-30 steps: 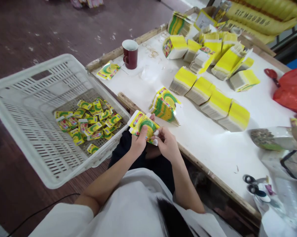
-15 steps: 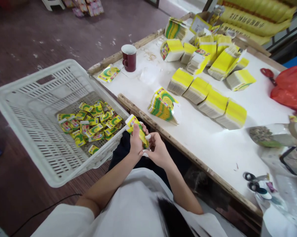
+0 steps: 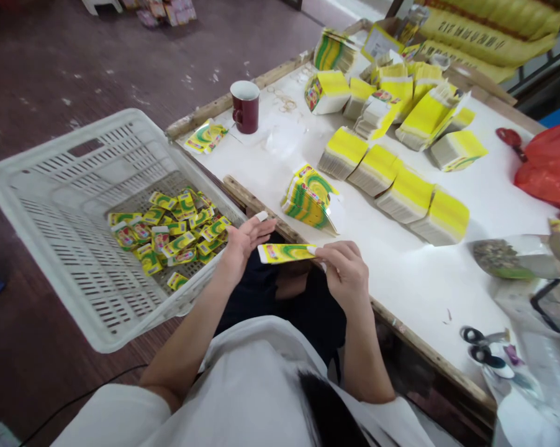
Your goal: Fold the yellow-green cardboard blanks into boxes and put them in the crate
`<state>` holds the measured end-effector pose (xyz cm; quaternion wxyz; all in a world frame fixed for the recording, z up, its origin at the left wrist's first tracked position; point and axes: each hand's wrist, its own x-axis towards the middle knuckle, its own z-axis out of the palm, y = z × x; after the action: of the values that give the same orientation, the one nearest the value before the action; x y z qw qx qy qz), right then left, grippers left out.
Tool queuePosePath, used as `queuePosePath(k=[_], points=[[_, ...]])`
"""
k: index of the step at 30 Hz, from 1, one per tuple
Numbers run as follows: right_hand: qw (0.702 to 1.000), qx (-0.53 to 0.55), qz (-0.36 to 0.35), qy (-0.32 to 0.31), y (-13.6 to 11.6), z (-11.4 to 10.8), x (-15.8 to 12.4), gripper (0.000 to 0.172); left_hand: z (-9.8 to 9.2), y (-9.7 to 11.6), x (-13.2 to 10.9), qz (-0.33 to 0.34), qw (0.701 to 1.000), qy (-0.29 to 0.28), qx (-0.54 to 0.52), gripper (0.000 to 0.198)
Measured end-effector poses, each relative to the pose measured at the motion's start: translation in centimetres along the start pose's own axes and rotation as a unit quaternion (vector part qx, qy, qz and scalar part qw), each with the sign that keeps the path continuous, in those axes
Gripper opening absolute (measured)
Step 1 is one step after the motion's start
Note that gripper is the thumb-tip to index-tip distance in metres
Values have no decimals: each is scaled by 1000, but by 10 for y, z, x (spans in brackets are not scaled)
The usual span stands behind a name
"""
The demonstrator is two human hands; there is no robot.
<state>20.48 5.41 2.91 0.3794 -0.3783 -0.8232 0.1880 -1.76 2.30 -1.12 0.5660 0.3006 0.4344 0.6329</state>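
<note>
A yellow and green printed carton (image 3: pixel 284 252) is pinched at its right end by my right hand (image 3: pixel 345 270), just off the table's front edge. My left hand (image 3: pixel 243 243) is held out flat with fingers stretched, empty, to the left of the carton and beside the crate's rim. A white cover sits on one of its fingertips. Behind the carton, a fanned stack of flat printed cartons (image 3: pixel 310 195) lies on the white table (image 3: pixel 392 273). The pale plastic crate (image 3: pixel 51 248) at my left holds several small yellow-green boxes (image 3: pixel 177 226).
A maroon mug (image 3: pixel 246 108) stands near the table's left edge. Bundles of yellow cartons (image 3: pixel 403 192) line the table's middle and back. At the right lie a red plastic bag (image 3: pixel 550 167) and scissors (image 3: pixel 482 347). A wooden strip (image 3: pixel 256 205) borders the front edge.
My hands have moved apart. The left let go and opened out to the left; the right moved right and holds a carton level by one end.
</note>
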Motion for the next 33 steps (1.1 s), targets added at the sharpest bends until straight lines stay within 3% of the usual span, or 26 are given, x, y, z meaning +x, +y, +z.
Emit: queuePosePath(k=[2,5,7,9,11,13,15,17,21,23,26,30,33], points=[[994,-60,-78,-40,-5,-4,1,30,-7,11,0,17,991,-76,111,95],[990,-53,-117,-57,-8,7,-4,29,0,19,-5,-8,938,-197,287,100],[999,-5,-42,29,-6,20,-10,34,12,18,-10,-20,913,-208,352,84],[983,101,92,121,-3,32,-15,59,22,12,-15,-10,908,-174,380,72],[929,261,233,120,-4,42,-18,69,28,5,-20,13,904,-147,401,75],[845,412,340,43,-8,48,-18,63,30,-4,-24,51,895,-145,419,79],[774,493,395,-29,-12,51,-17,57,29,-11,-26,101,885,-161,424,74],[759,512,396,-70,-14,52,-16,58,28,-15,-27,137,881,-173,419,62],[812,466,333,-108,-12,47,-19,69,28,-9,-27,122,887,-171,410,50],[852,415,293,-125,-10,43,-22,74,29,-6,-26,87,893,-176,405,53],[912,307,236,-139,-8,41,-27,67,29,-9,-23,70,898,-168,401,62],[955,197,209,-76,-1,47,-30,55,29,-23,-21,129,878,-83,453,71],[972,150,179,-27,7,52,-31,55,25,-25,-22,124,857,-49,497,65]])
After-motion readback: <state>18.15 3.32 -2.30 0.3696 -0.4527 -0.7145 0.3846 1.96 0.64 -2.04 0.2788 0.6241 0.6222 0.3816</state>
